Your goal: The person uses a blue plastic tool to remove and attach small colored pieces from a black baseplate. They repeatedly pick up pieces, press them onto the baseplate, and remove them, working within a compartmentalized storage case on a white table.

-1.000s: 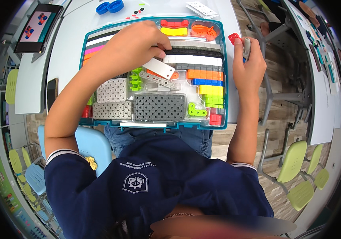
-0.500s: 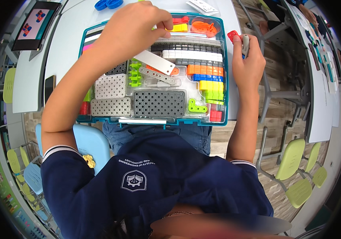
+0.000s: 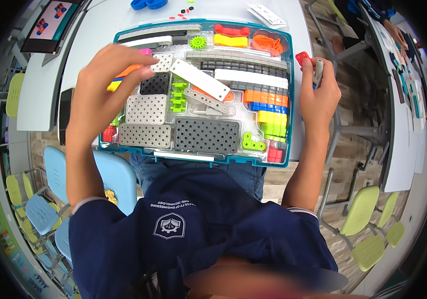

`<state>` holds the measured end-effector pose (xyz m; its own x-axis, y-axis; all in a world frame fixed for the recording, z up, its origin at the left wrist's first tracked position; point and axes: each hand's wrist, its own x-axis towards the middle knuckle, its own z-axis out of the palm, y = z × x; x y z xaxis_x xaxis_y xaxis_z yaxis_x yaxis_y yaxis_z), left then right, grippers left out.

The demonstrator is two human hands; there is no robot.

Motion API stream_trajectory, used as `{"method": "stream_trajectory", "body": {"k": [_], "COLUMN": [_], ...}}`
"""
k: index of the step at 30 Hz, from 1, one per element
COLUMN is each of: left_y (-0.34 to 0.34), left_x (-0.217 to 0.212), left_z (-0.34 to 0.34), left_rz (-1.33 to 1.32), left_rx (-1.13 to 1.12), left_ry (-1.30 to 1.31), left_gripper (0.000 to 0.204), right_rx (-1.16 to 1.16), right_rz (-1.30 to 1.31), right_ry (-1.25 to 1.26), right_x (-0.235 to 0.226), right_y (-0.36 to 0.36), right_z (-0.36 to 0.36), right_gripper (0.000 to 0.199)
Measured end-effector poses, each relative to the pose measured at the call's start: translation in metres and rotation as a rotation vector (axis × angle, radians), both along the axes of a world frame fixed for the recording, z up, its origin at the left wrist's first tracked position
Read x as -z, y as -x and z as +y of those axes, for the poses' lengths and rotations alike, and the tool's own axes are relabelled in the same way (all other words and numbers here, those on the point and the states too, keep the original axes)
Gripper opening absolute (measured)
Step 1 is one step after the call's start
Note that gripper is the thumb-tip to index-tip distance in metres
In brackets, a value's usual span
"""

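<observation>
My left hand (image 3: 105, 82) is spread open over the left side of the teal plastic parts tray (image 3: 201, 26), fingers reaching toward a small white plate with holes (image 3: 162, 62) — not gripping anything yet. My right hand (image 3: 318, 92) is curled shut around a small grey and red building piece (image 3: 312, 66), held just off the tray's right edge. To pick well, I should pinch only the plate's edges and lift straight up, so the long white strip (image 3: 199, 79) lying just beside it stays put. The plate sits right at my left fingertips — well apart from my right hand.
</observation>
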<state>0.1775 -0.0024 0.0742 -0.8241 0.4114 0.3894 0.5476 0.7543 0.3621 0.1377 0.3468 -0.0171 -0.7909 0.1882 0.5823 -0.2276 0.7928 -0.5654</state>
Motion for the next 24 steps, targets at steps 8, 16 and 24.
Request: {"method": "stream_trajectory", "body": {"k": [8,16,24], "left_y": [-0.071,-0.093,-0.081], "left_x": [0.043,0.099,0.098], "left_z": [-0.071,-0.069,-0.062], "left_rz": [-0.253,-0.251,-0.259], "left_rx": [-0.065,-0.268,-0.212], "left_ry": [0.055,-0.314,-0.445], "left_gripper": [0.142,0.153,0.147], "right_rx": [-0.021,-0.201,-0.206], "right_rz": [-0.029,-0.417,-0.525], "right_ry": [0.042,0.295,0.351], "right_x": [-0.014,-0.032,-0.041], "right_y": [-0.016,-0.041,-0.018], "right_z": [0.005,0.006,0.011], "right_gripper": [0.018,0.02,0.023]}}
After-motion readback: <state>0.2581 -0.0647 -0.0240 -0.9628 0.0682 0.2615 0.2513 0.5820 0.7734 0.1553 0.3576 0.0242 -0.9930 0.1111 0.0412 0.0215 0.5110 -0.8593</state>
